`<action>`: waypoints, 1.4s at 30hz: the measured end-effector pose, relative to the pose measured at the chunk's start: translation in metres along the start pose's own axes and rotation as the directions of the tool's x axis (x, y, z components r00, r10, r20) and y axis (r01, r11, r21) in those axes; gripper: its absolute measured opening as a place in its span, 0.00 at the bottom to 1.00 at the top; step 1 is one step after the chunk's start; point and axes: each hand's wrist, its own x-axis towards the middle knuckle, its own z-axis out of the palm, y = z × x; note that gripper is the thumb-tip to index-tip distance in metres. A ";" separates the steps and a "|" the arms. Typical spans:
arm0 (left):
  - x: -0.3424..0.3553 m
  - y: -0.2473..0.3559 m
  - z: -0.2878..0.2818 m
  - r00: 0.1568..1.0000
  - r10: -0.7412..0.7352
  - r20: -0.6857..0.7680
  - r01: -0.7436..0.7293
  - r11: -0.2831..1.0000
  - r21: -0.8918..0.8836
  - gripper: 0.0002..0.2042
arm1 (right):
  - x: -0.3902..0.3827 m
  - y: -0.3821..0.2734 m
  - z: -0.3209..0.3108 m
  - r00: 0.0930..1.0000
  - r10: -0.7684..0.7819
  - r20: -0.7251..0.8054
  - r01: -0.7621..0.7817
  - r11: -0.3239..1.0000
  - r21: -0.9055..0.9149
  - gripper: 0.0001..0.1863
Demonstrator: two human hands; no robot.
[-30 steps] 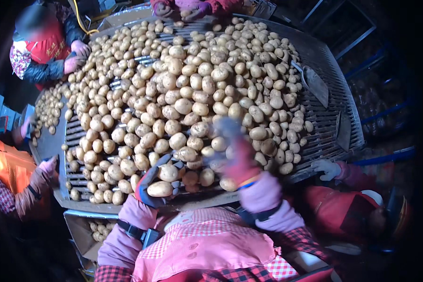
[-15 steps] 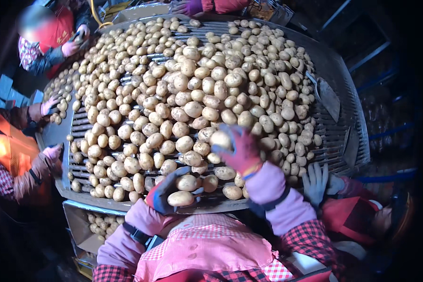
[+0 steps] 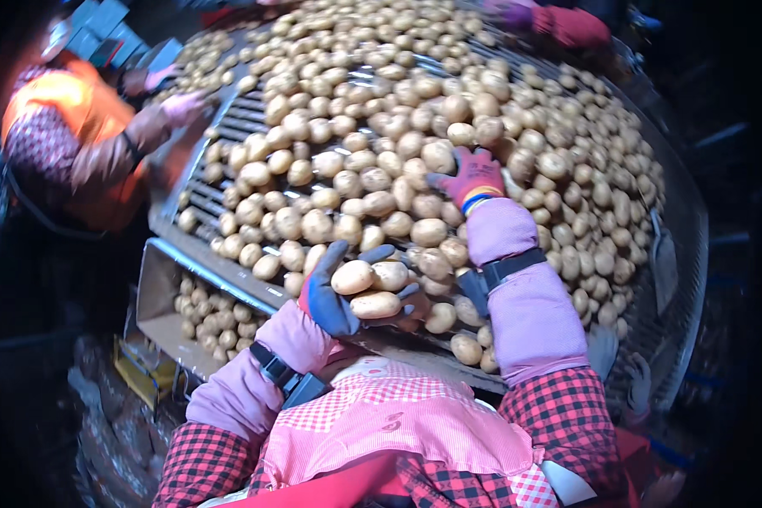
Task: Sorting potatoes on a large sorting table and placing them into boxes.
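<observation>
My left hand [image 3: 347, 292], in a blue and red glove, cups three potatoes [image 3: 372, 289] at the near edge of the roller table [image 3: 203, 173]. My right hand [image 3: 470, 178], in a red glove with a blue cuff, reaches out flat over the mass of potatoes [image 3: 415, 118] in the middle of the table, fingers spread and resting on them. Pink sleeve covers with black straps wrap both forearms. The potatoes are pale yellow and cover most of the rollers.
A box of potatoes [image 3: 207, 317] sits below the table's near left edge. A person in an orange vest [image 3: 76, 135] works at the left with a gloved hand on the rollers. Another person's red sleeve [image 3: 571, 25] reaches in at the far right.
The view has swung left. My right hand has reached farther out onto the pile. My left hand stays at the near edge, now with more potatoes in it.
</observation>
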 end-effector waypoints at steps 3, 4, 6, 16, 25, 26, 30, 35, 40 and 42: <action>-0.039 0.003 -0.040 0.978 0.172 0.115 -0.187 0.974 0.129 0.36 | 0.002 0.005 0.029 0.932 -0.266 -0.245 0.311 0.935 0.168 0.39; -0.053 0.007 -0.029 0.962 0.118 0.248 -0.118 0.993 -0.014 0.36 | 0.006 0.040 0.042 0.841 -0.388 -0.378 0.439 0.897 0.055 0.37; -0.118 0.005 -0.012 0.917 0.399 0.008 -0.395 0.905 0.156 0.33 | -0.010 0.050 0.019 0.999 -0.014 0.037 -0.002 0.919 0.394 0.34; -0.323 0.096 -0.165 0.094 0.962 -0.255 -0.775 0.231 0.588 0.23 | -0.163 -0.242 -0.005 0.372 -0.823 0.429 -0.585 0.151 0.797 0.28; -0.273 0.127 -0.166 0.402 0.912 0.079 -0.775 0.294 0.559 0.29 | -0.119 -0.150 0.000 0.626 -0.604 0.493 -0.196 0.490 0.849 0.36; -0.248 0.129 -0.159 0.450 0.891 0.060 -0.755 0.343 0.559 0.30 | -0.095 -0.114 0.007 0.883 -0.453 0.124 0.110 0.455 0.884 0.38; -0.139 0.117 -0.088 0.678 0.705 0.209 -0.319 0.026 0.947 0.32 | -0.117 -0.051 0.038 0.986 -0.165 0.010 0.151 0.878 -0.453 0.42; -0.053 0.111 -0.093 0.868 0.302 0.394 0.093 -0.879 0.468 0.36 | -0.148 -0.099 0.020 0.822 -0.563 0.084 0.512 0.795 0.326 0.32; -0.083 0.172 -0.107 0.792 0.474 0.385 0.305 -0.853 0.423 0.25 | -0.020 -0.124 0.020 0.792 -0.546 -0.273 0.599 0.780 0.180 0.22; -0.085 0.187 -0.094 0.749 0.557 0.358 0.444 -0.823 0.354 0.24 | 0.025 -0.143 0.038 0.797 -0.567 -0.207 0.581 0.814 0.011 0.25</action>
